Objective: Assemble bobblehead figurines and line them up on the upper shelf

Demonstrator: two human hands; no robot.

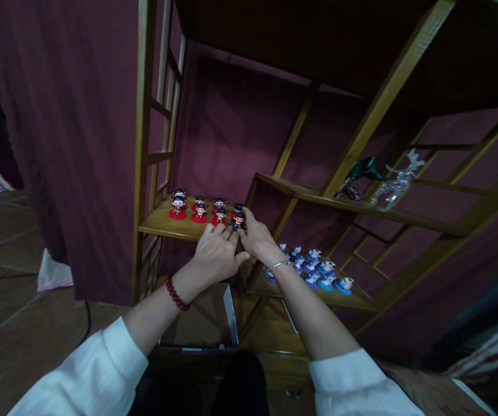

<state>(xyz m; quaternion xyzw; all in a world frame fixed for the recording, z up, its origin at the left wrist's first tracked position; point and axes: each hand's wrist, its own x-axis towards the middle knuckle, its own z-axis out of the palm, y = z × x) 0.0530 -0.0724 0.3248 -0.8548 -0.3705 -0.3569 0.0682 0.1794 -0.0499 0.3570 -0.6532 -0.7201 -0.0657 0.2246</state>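
Observation:
Two rows of small black-haired figurines stand on the wooden shelf point(166, 222), most on red round bases. My right hand point(258, 236) is at the right end of the front row, its thumb and forefinger around a figurine with a dark base point(238, 221). Just left of it, my left hand point(218, 254) rests its fingertips at the shelf's front edge, by the bases of the dark-based figurine and a red-based figurine point(220, 216). The left thumb is stretched out to the right, under my right hand. Its fingertips are partly hidden.
Several blue and purple figurines point(312, 271) stand on a lower shelf to the right. A clear deer ornament point(394, 182) and a dark green ornament point(359, 173) occupy a higher shelf. Below my hands is an open box point(205, 318). A wooden upright point(142, 144) borders the left side.

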